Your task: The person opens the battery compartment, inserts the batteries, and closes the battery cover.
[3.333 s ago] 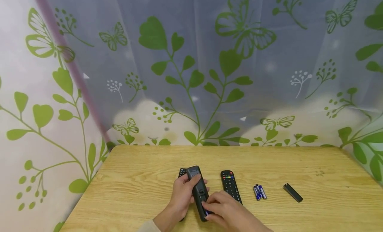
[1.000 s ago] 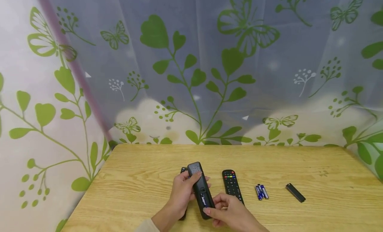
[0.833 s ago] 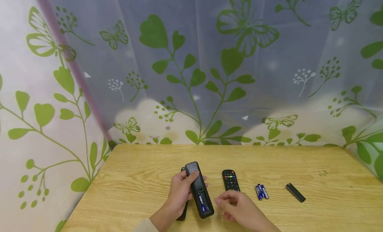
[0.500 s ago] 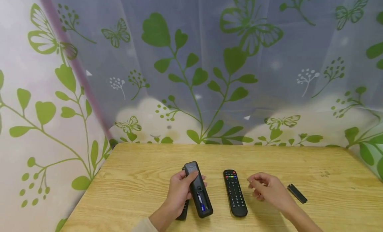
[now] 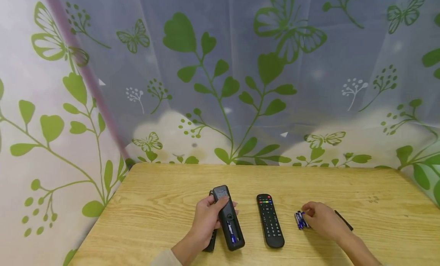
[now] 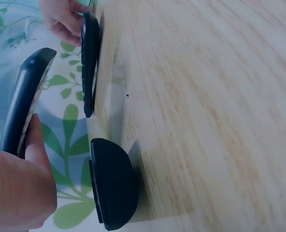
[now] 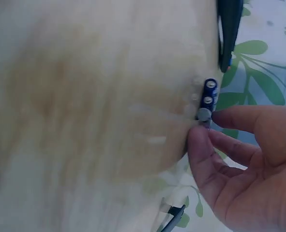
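Note:
My left hand point(image 5: 207, 220) grips a black remote control point(image 5: 227, 216), back side up and raised above the table. In its uncovered compartment lies one blue-and-silver battery point(image 5: 231, 232), with a dark slot beside it. Under that hand a second remote point(image 5: 211, 241) rests on the table, partly hidden. My right hand point(image 5: 324, 220) is at the small group of loose batteries point(image 5: 299, 220); in the right wrist view, thumb and finger pinch the end battery point(image 7: 204, 114) of the row point(image 7: 210, 86). A third remote point(image 5: 270, 222) lies buttons up between the hands.
A thin black battery cover point(image 5: 345, 220) lies right of the batteries, partly behind my right hand. The wooden table point(image 5: 165, 186) ends at a patterned curtain point(image 5: 240, 86) along the back and left.
My right hand has left the held remote and moved right to the loose batteries. The battery now shows in the remote's compartment. My left hand keeps its grip.

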Demonstrator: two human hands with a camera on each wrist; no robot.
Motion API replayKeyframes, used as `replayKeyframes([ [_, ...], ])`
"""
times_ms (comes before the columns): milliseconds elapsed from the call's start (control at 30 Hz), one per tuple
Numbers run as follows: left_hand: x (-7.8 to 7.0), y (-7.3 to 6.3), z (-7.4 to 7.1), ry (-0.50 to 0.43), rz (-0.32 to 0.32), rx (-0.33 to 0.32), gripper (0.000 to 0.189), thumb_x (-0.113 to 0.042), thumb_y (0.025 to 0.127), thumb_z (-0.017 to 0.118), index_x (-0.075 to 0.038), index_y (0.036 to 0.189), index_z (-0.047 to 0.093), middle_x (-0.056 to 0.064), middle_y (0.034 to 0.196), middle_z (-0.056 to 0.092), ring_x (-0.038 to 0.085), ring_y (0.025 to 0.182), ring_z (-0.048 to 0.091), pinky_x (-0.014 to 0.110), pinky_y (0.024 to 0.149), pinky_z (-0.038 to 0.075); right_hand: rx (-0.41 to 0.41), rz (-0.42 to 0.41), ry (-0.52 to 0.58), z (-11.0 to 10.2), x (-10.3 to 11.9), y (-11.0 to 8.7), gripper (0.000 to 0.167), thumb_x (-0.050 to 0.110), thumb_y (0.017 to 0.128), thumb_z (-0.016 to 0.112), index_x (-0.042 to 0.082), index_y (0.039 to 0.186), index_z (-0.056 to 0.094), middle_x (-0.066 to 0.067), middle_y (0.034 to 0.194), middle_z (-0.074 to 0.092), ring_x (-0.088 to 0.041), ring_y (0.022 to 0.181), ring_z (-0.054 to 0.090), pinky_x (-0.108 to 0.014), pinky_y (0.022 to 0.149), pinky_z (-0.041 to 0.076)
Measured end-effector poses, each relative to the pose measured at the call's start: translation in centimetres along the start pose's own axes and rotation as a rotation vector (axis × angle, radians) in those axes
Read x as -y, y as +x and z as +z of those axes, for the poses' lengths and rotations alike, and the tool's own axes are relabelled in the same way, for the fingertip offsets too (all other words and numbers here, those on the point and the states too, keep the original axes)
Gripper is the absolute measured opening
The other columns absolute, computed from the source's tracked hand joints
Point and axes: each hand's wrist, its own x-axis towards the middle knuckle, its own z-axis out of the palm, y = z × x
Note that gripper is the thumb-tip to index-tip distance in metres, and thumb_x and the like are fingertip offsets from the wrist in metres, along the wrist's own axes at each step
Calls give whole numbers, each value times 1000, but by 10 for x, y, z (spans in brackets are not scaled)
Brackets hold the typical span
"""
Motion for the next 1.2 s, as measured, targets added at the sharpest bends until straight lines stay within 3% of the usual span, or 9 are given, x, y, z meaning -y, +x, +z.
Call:
replayKeyframes([
  [300,1,-3,3,-10,13,15,47,-20,98,56,11,131,44,24,109,65,36,96,66,41,75,56,-21,-6,-32,6,-3,-3,9,5,88,64,3,97,63,-1,77,55,-16,65,49,-33,57,43],
  [533,1,-3,4,0,-4,12,48,-21,98,56,10,132,43,22,109,66,34,96,66,40,75,56,-41,35,-56,6,-5,-6,10,9,85,66,5,93,61,-1,76,57,-15,64,51,-32,56,44],
  [933,3,-3,4,0,-3,17,46,-21,97,56,9,131,46,23,108,66,32,93,67,40,75,56,-128,10,107,0,-8,-15,15,9,87,66,0,98,60,-3,80,56,-17,71,56,-28,53,47],
  [1067,3,-4,4,1,-1,21,46,-21,97,56,9,130,46,23,109,65,34,94,67,41,75,56,-140,29,211,1,7,-18,22,11,90,64,0,108,60,-4,88,59,-18,79,63,-30,57,53],
  [1200,3,-5,4,0,-4,25,47,-21,97,57,10,131,45,24,109,65,34,94,67,41,75,56,-169,-8,304,3,34,-25,24,16,92,64,4,112,60,-6,95,60,-19,82,64,-31,60,52],
])
